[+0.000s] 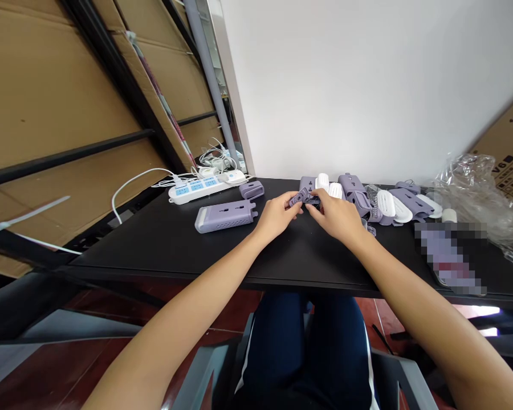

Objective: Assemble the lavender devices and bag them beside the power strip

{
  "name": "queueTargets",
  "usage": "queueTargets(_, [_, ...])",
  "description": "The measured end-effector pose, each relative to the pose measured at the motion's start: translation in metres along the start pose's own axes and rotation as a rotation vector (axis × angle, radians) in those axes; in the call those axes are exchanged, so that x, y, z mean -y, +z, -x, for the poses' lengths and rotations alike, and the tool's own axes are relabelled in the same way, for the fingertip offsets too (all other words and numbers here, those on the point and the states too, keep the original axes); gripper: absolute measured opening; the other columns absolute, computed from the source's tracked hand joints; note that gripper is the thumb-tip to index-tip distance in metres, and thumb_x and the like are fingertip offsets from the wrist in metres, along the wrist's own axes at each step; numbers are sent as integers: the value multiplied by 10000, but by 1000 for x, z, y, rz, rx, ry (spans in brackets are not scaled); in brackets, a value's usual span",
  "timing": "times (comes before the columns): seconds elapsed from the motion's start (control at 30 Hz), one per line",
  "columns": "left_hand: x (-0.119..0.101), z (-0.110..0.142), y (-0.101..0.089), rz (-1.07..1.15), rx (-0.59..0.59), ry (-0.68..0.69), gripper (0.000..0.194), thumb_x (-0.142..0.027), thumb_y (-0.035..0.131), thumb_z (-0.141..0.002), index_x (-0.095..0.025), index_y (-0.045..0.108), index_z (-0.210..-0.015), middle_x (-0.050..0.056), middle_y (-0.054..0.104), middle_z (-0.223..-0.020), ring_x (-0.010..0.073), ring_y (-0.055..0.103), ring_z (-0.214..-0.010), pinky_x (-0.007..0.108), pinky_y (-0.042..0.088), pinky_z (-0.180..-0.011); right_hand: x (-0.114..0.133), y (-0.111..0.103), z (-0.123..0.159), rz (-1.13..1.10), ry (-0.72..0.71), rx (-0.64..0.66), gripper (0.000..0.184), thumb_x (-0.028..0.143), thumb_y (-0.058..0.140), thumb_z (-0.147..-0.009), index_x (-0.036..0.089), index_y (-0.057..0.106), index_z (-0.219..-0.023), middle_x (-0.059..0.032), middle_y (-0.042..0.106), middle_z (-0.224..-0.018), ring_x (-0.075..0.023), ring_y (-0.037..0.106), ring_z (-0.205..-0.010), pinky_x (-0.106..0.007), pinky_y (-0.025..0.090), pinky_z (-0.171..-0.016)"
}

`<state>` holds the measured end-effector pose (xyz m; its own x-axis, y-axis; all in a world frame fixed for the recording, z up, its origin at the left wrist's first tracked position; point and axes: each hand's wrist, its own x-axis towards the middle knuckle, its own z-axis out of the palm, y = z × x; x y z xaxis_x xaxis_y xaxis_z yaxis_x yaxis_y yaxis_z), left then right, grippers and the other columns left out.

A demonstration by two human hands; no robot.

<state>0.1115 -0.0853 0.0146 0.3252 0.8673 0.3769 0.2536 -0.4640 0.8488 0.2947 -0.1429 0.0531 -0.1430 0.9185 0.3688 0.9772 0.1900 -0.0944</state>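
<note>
Between my two hands, above the black table, is a small purple plastic part with openings in it. My left hand pinches it from the left, thumb and fingers closed. My right hand closes its fingertips on the darker right end of the same part; fine detail there is too small to make out. Left of my hands lies a long purple housing with slots on top and a pale translucent end. Just behind it sits a short hollow purple cap. Behind my right hand are white oval pieces.
A white power strip with plugs and cables stands at the back left. Several purple housings and white pieces line the back right. Clear plastic wrap and a cardboard box are at far right. A white wall rises behind the table.
</note>
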Motion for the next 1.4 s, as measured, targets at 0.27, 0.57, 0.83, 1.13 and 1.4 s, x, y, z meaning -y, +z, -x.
queueTargets(0.27, [6,-1,0,-82,27,47,458,-299,630,-911,-217,710,-1355,28,794,-936,180,734,-822,282,543,-771,-1,4,2,-79,-68,-68,328,418,542,-1051,293,586,-1350,-31,774,-1262,-266,755,-1038,-329,485,-690])
queueTargets(0.57, [11,-3,1,-55,42,69,440,-281,621,-913,-210,717,-1337,46,809,-1034,209,760,-936,302,579,-835,-3,6,1,-44,-63,-53,314,416,562,-1046,270,586,-1324,-37,793,-1204,-271,768,-964,-333,471,-642])
queueTargets(0.83, [9,-3,2,24,60,28,430,-270,636,-919,-203,708,-1337,57,813,-1069,204,773,-953,309,591,-881,-2,8,1,-21,-46,-80,291,415,559,-1041,272,597,-1291,-15,794,-1197,-271,768,-940,-339,432,-605])
queueTargets(1.13, [0,-1,1,85,71,-40,426,-287,586,-960,-170,687,-1356,78,811,-1036,159,735,-876,272,579,-798,-3,7,1,-35,-31,-62,294,354,522,-1034,264,599,-1304,-58,764,-1235,-264,744,-1001,-326,443,-641])
queueTargets(1.4, [0,-1,0,58,60,-62,421,-353,507,-1007,-188,721,-1329,73,800,-1005,148,703,-832,233,539,-681,-7,6,0,-108,-84,-58,305,336,551,-1027,294,595,-1326,-30,749,-1300,-252,729,-1080,-314,454,-682])
